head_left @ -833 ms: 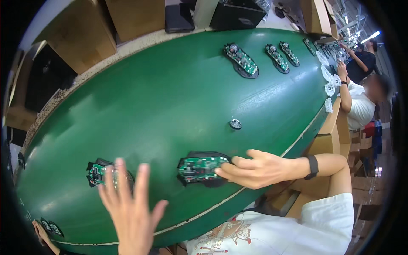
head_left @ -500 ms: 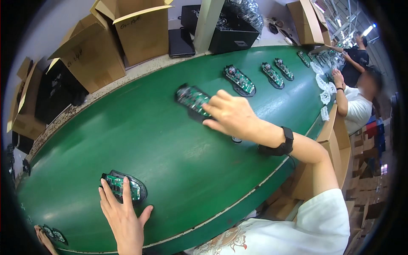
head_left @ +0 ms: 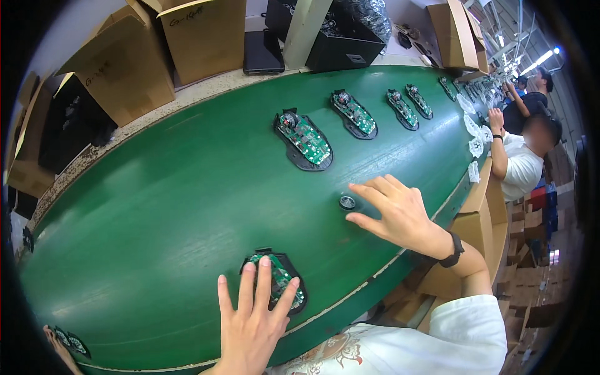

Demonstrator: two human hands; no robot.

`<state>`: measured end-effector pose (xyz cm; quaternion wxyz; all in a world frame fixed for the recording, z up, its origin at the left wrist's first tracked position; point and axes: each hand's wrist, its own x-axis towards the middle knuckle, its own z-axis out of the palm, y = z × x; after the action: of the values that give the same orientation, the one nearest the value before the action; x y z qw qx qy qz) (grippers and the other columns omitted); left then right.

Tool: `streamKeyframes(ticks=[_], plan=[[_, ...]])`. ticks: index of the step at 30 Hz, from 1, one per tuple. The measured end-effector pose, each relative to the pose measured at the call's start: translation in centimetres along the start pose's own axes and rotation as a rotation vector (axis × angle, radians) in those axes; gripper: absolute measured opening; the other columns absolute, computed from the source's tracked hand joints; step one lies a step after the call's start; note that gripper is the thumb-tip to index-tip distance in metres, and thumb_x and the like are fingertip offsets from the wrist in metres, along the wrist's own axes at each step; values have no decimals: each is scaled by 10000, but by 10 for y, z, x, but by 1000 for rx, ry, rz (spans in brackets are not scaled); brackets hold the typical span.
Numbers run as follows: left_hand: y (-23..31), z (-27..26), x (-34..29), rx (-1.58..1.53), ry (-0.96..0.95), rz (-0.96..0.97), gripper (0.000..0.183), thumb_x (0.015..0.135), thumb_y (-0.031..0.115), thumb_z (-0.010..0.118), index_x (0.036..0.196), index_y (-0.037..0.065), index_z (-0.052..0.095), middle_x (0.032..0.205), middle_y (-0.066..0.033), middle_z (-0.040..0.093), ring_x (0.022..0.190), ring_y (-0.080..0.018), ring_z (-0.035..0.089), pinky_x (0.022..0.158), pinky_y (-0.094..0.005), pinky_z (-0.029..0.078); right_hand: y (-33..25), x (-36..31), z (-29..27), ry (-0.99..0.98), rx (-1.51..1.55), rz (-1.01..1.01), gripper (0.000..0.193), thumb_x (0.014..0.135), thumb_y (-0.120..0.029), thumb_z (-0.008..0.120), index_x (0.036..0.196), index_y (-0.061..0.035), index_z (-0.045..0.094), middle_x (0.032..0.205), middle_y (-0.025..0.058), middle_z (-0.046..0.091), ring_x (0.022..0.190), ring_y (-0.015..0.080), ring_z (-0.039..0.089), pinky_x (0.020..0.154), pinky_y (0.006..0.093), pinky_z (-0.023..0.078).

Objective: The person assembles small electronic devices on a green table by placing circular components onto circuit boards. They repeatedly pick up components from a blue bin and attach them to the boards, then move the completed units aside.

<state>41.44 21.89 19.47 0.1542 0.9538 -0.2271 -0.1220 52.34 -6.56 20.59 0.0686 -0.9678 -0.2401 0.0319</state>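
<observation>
My left hand (head_left: 253,319) lies spread over a computer mouse base (head_left: 279,273), a black shell with a green circuit board; its fingertips rest on the board and partly hide it. Farther right, my right hand (head_left: 397,215) hovers above the green belt, thumb and fingers apart, holding nothing. Just left of its fingertips sits a small dark round wheel (head_left: 347,202). Beyond it a second mouse base (head_left: 307,142) lies flat, board up, touched by neither hand. Another mouse base (head_left: 354,114) follows to its right.
More mouse bases (head_left: 402,110) continue toward the far right, near white plastic pieces (head_left: 475,147) and a co-worker (head_left: 522,156). Cardboard boxes (head_left: 203,47) and a black bin (head_left: 344,53) line the far edge. At lower left, another person's hand (head_left: 59,350) is beside round parts (head_left: 77,342).
My right hand has let go of the far mouse base and drawn back toward the small wheel. My left hand and the mouse base under it have shifted right.
</observation>
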Motion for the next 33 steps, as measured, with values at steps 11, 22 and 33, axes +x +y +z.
streamKeyframes(ticks=[11, 22, 33], plan=[[-21, 4, -6, -22, -21, 16, 763, 678, 279, 839, 1388, 339, 566, 1537, -233, 386, 1387, -418, 380, 1106, -648, 314, -26, 26, 15, -25, 300, -167, 292, 767, -196, 803, 1022, -85, 715, 917, 54, 632, 828, 236, 649, 610, 360, 539], [-16, 7, 0, -11, 112, 24, 467, 876, 169, 584, 1337, 234, 615, 1467, -269, 450, 1349, -368, 448, 1084, -644, 358, -83, 44, 26, -16, 351, -516, 415, 725, -122, 756, 1127, -46, 685, 939, 29, 569, 842, 177, 556, 456, 277, 464], [-16, 8, 5, -4, 97, 33, 495, 846, 171, 610, 1336, 237, 618, 1453, -236, 444, 1231, -348, 506, 1043, -659, 401, -83, 38, 21, 52, 210, -509, 469, 709, -130, 749, 1163, -29, 687, 952, 15, 601, 814, 153, 562, 475, 228, 462]])
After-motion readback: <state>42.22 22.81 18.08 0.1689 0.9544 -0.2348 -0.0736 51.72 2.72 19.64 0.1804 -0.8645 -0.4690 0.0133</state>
